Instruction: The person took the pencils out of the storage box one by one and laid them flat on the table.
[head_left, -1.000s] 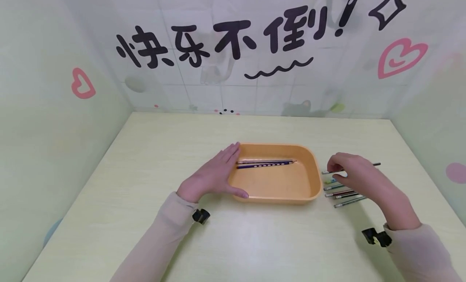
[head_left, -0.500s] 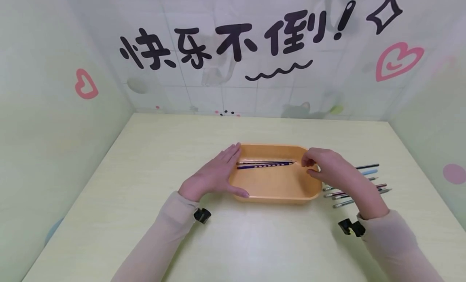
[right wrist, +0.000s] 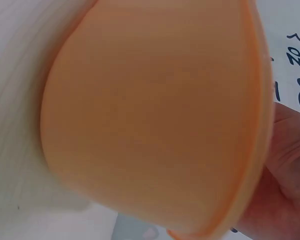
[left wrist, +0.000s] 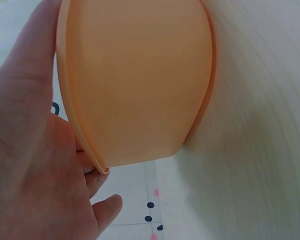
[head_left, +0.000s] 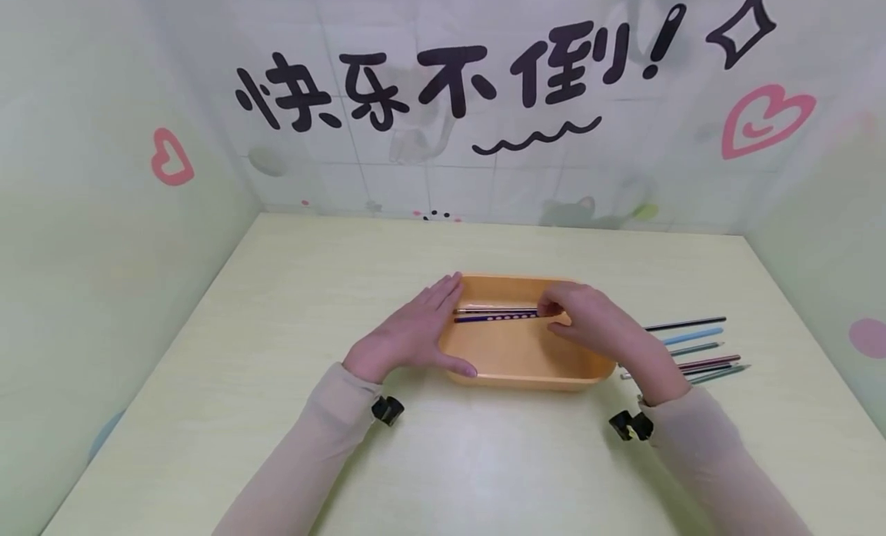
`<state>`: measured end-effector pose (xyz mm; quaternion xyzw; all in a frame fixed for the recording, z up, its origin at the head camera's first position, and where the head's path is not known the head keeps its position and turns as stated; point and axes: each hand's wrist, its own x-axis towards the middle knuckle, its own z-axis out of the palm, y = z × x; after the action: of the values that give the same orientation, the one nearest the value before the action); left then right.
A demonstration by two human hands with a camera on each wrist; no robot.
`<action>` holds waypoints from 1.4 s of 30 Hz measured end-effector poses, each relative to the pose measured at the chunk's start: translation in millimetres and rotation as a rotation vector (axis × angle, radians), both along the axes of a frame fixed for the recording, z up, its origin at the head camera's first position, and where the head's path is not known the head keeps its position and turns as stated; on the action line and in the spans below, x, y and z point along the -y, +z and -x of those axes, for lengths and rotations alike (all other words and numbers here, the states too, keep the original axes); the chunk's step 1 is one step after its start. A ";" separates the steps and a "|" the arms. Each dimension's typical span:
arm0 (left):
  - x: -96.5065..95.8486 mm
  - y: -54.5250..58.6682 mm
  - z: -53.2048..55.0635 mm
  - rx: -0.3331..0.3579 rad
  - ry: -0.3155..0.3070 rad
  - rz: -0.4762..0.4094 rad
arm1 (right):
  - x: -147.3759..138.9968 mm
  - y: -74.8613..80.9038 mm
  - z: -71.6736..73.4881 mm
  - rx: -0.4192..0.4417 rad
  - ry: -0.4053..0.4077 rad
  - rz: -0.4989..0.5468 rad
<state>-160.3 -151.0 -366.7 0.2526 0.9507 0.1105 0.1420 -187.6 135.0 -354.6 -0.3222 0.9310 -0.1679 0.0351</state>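
Note:
An orange tray (head_left: 505,359) stands on the table. Inside it lie two pencils: a dark blue one with pale spots (head_left: 477,319) and, just behind it, a thin dark one (head_left: 494,311). My left hand (head_left: 415,332) rests against the tray's left end, fingers along the far corner and thumb on the near rim. In the left wrist view the tray's outer wall (left wrist: 140,85) is beside that hand. My right hand (head_left: 584,317) reaches over the tray's right side. Its bent fingers are at the pencils' right ends, thumb apart; whether they touch is hidden.
Several pencils lie side by side right of the tray, among them a black one (head_left: 692,323), a light blue one (head_left: 695,335) and a reddish one (head_left: 723,360); the right forearm covers some ends. A printed wall (head_left: 429,136) closes off the table's back.
My right hand has moved left, from above the row of pencils on the table to over the pencils in the tray. The left hand keeps its place on the tray.

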 end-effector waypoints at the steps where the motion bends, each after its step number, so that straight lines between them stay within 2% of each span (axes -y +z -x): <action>1: 0.1 0.1 0.0 -0.001 -0.001 0.001 | 1.9 -1.4 1.2 -0.004 0.005 0.003; 9: 0.1 0.7 0.7 -0.013 -0.009 -0.002 | 16.8 -10.2 9.4 -0.024 0.029 0.014; 18: 0.4 0.6 -1.1 -0.011 -0.007 -0.001 | 29.4 -20.0 14.0 0.091 -0.002 -0.001; 27: 0.1 0.6 -0.4 -0.018 -0.005 0.002 | 38.2 -27.6 14.9 0.103 -0.007 -0.053; 36: -0.8 0.8 0.0 -0.019 0.006 -0.012 | 40.8 -26.6 15.3 0.076 -0.009 -0.105; 42: -0.4 1.3 -1.5 -0.009 0.010 -0.020 | 43.2 -24.0 13.3 0.120 -0.002 -0.132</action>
<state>-158.8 -150.6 -365.4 0.2496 0.9514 0.1197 0.1348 -200.8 91.8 -378.6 -0.3077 0.9365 -0.1253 0.1120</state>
